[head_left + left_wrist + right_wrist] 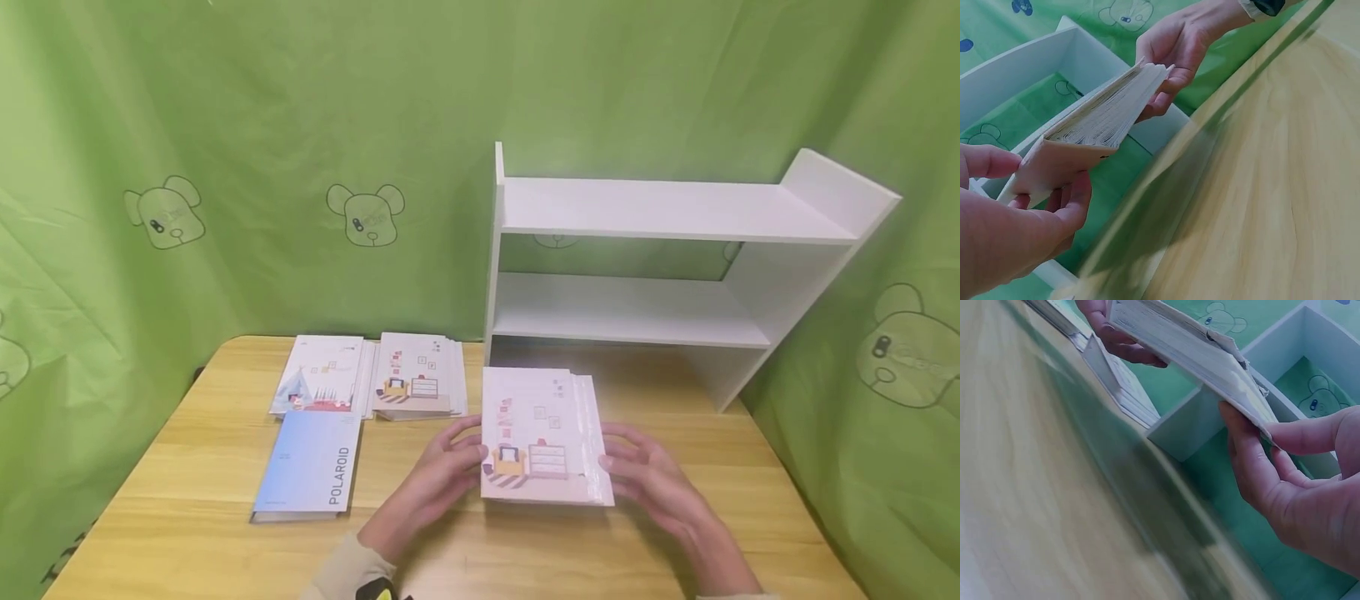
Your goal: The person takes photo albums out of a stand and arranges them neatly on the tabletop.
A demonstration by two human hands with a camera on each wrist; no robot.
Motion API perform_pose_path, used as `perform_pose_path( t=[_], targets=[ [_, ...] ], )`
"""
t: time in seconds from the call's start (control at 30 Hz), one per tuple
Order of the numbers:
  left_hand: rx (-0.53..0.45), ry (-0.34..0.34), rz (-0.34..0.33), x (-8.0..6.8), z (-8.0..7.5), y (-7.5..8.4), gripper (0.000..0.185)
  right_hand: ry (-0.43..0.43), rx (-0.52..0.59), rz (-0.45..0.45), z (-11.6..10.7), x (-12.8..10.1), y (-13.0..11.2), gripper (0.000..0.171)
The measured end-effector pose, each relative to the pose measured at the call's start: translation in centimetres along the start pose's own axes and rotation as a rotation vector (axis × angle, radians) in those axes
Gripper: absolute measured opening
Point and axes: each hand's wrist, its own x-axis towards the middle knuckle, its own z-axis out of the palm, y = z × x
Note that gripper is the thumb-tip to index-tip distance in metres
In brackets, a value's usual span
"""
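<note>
A thick album [542, 437] with a pale cover showing a drawn room with an armchair and a dresser is lifted off the wooden table [187, 533], in front of the white shelf unit [637, 310]. My left hand [453, 467] pinches its left edge, thumb on top and fingers underneath; the left wrist view shows that hand [1054, 206] on the album's spine end [1094, 128]. My right hand [641, 471] grips the opposite edge the same way. In the right wrist view this hand [1272, 447] has its thumb over the album [1191, 356] and its fingers below.
Three more albums lie at the table's back left: one with a tent picture [318, 377], one with the same room picture [416, 377] and a blue one marked POLAROID [311, 467]. The shelf unit has two bare boards. Green cloth hangs behind and at both sides.
</note>
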Motion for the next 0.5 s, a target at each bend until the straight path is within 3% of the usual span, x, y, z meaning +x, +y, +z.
perform_pose_path(
  t=[0.5],
  targets=[
    [0.028,0.014,-0.002,-1.0,-2.1,0.4,0.066,0.016,0.017,0.049,2.0,1.3,1.3,0.050]
  ],
)
